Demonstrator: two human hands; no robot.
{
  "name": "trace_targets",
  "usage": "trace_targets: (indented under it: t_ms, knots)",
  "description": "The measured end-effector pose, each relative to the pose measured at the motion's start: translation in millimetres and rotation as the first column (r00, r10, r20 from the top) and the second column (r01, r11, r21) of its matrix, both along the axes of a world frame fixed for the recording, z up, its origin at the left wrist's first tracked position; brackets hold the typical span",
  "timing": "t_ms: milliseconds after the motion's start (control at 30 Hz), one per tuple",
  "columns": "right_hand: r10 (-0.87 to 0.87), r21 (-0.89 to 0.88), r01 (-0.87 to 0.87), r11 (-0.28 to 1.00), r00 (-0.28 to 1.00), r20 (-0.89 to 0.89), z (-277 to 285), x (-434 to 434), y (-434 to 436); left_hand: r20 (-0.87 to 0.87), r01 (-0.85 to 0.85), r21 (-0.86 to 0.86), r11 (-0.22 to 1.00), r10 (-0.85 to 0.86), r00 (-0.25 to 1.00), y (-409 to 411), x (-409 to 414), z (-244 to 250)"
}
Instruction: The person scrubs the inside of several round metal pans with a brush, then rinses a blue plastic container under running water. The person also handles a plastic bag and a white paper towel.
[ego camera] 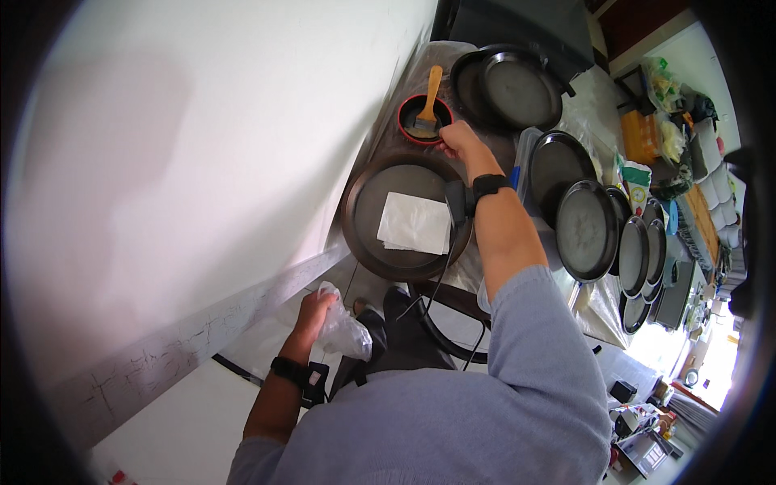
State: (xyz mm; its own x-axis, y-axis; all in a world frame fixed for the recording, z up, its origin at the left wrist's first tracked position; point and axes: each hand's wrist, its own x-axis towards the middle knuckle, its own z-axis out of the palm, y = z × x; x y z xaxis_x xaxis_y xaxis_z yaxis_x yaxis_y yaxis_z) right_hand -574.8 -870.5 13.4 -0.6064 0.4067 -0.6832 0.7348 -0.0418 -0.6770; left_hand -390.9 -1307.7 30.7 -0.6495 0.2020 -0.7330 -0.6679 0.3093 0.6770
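My left hand (315,312) is closed around a crumpled clear plastic bag (344,332), held low beside the wall. My right hand (459,140) is at the rim of a black bowl with a red edge (402,104); its fingers are curled, and whether they grip the rim is unclear. A flat brush with a wooden handle (432,91) leans in the bowl, bristles down in a little yellowish liquid. Nearer to me, white paper sheets (415,223) lie in a large round dark pan (370,197).
Round dark pans (522,90) overlap beyond my right hand. More pans (586,230) stand to the right, by a clear plastic container (526,148). The white wall (242,133) runs close along the left. A dark cable (438,285) hangs below my right wrist.
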Motion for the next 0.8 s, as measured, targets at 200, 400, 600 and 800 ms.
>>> trace_targets:
  t_ms: [200,400,600,800]
  knots:
    - [0.117,0.015,-0.118,0.993,0.992,0.039,12.9,-3.6,5.7,-0.005,-0.016,-0.031,0.999,0.016,1.0,-6.3,5.9,3.4]
    - [0.334,0.639,-0.315,0.701,0.938,0.096,38.9,18.9,1.9,-0.032,0.023,-0.005,1.0,-0.023,0.999,-11.2,9.6,0.7]
    - [0.851,0.885,-0.429,0.182,0.52,0.077,37.5,115.6,-54.3,-0.036,0.066,0.026,0.997,-0.065,0.997,6.0,-2.4,17.8]
    - [0.748,0.91,-0.333,0.246,0.662,0.04,39.6,181.7,-140.1,-0.059,0.073,0.131,0.989,-0.065,0.996,14.4,-10.9,19.1]
